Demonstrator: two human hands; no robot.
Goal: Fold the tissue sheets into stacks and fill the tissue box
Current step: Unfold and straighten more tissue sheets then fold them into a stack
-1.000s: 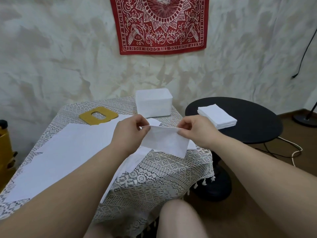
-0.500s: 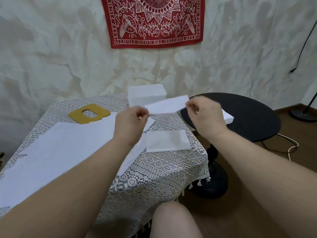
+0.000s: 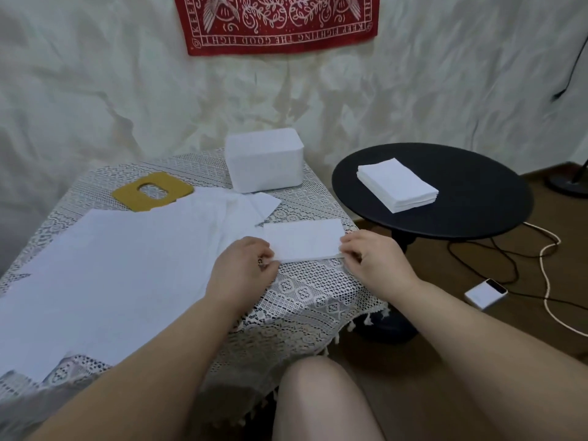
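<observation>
A small folded tissue stack [image 3: 304, 238] lies on the lace-covered table [image 3: 305, 297] near its right edge. My left hand [image 3: 245, 262] pinches the stack's near left corner. My right hand [image 3: 372, 259] pinches its near right corner. Several unfolded white tissue sheets [image 3: 121, 268] spread over the table's left and middle. A white tissue box [image 3: 264, 163] stands at the table's back. A taller stack of folded tissues [image 3: 397, 184] sits on the round black side table [image 3: 477, 198].
A yellow lid with an oval opening [image 3: 152, 191] lies at the table's back left. On the floor to the right are cables [image 3: 547, 259] and a small white device [image 3: 485, 294]. My knee [image 3: 318, 399] is below the table edge.
Both hands carried the folded tissue from mid-air down onto the folded sheet lying on the table, and now pinch the near corners of the stack. The camera tilted downward.
</observation>
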